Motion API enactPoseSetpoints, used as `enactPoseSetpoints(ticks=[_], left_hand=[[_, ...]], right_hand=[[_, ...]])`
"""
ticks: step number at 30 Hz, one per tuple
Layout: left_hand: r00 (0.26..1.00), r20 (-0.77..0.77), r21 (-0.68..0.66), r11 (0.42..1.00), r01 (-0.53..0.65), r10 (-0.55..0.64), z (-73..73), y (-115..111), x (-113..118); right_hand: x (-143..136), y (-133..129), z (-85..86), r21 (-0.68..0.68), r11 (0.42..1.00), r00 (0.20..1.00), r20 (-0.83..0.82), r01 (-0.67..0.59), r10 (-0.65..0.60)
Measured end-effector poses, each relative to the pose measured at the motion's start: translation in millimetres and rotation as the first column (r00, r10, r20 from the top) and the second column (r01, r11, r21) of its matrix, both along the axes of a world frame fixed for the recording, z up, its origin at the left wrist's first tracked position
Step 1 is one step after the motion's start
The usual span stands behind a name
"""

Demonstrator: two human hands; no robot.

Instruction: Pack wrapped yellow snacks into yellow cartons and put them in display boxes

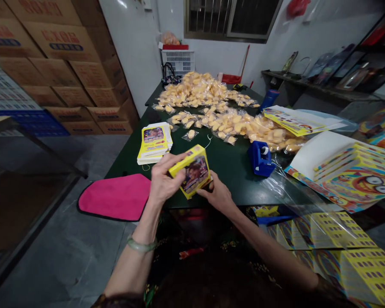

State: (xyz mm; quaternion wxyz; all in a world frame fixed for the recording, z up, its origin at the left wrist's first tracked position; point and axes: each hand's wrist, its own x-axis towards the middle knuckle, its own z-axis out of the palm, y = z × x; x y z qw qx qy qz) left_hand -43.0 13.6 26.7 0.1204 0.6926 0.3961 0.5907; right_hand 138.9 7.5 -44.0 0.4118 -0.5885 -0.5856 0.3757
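Note:
A small yellow carton (195, 173) with a printed picture on its face is held up, tilted, above the near edge of the dark green table. My left hand (165, 177) grips its left side, thumb across the front face. At the lower right corner, my right hand (218, 194) has its thumb and fingers closed around the carton's end; the fingertips behind are partly hidden. Left of the carton lies a stack of flat yellow cartons (154, 143). Beyond it, one wrapped yellow piece (190, 135) lies apart from a big heap of wrapped yellow pieces (199, 92).
To the right stands a blue tape dispenser (261, 159), near printed cardboard sheets (359, 175). A pink cloth-like piece (115, 197) juts past the table's left edge. Stacked brown boxes (67, 64) line the left wall. Yellow printed packages (349, 256) sit low at right.

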Motion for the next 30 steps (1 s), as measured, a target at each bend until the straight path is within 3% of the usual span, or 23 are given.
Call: enactPoseSetpoints(ticks=[3, 5, 7, 9, 13, 16, 18, 21, 23, 26, 28, 30], left_hand=[[0.908, 0.406, -0.101, 0.992, -0.070, 0.105, -8.1, 4.7, -6.8], [0.798, 0.592, -0.167, 0.986, -0.022, 0.118, -13.8, 6.9, -7.3], [0.723, 0.679, -0.212, 0.977, 0.024, 0.129, -18.9, 8.9, -6.3], [0.709, 0.691, -0.221, 0.975, 0.024, 0.139, -23.5, 11.4, -6.4], [0.838, 0.533, -0.217, 0.976, 0.004, 0.115, -32.7, 15.1, -8.0], [0.952, 0.190, -0.155, 0.965, -0.213, 0.241, -38.9, 6.1, 2.2], [0.942, -0.071, 0.037, 0.945, -0.326, 0.327, -43.0, -7.0, 17.3], [0.877, -0.364, 0.231, 0.943, -0.240, 0.313, -51.1, -21.5, 42.3], [0.842, -0.350, 0.336, 0.894, -0.295, 0.410, -56.2, -17.4, 50.9], [0.847, -0.154, 0.491, 0.784, -0.381, 0.508, -56.0, 7.3, 44.8], [0.868, -0.119, 0.510, 0.780, -0.363, 0.482, -49.3, 25.1, 34.1], [0.879, -0.102, 0.464, 0.804, -0.372, 0.465, -41.0, 36.3, 24.6]], right_hand=[[13.5, 5.2, 11.7, 0.017, 0.993, 0.948, -0.295, -0.117, 0.117], [15.8, 6.7, 18.7, 0.014, 0.970, 0.812, -0.544, -0.242, 0.210], [14.2, 6.9, 21.8, -0.007, 0.956, 0.702, -0.680, -0.293, 0.210], [12.9, 7.1, 22.4, -0.035, 0.961, 0.663, -0.731, -0.274, 0.163], [24.2, 9.1, 30.6, 0.005, 0.986, 0.624, -0.774, -0.167, 0.110], [37.5, 12.1, 47.1, -0.035, 0.988, 0.609, -0.791, -0.152, 0.066], [40.2, 14.7, 58.7, -0.137, 0.977, 0.611, -0.792, -0.166, -0.007], [30.8, 17.2, 72.1, -0.298, 0.913, 0.571, -0.816, -0.280, -0.091], [19.1, 14.8, 79.5, -0.346, 0.854, 0.530, -0.842, -0.388, -0.101], [6.5, 6.6, 92.5, -0.288, 0.822, 0.495, -0.869, -0.491, -0.008], [10.4, 7.5, 103.9, -0.193, 0.779, 0.504, -0.846, -0.596, 0.176], [29.5, 24.0, 116.2, -0.129, 0.742, 0.596, -0.692, -0.658, 0.408]])
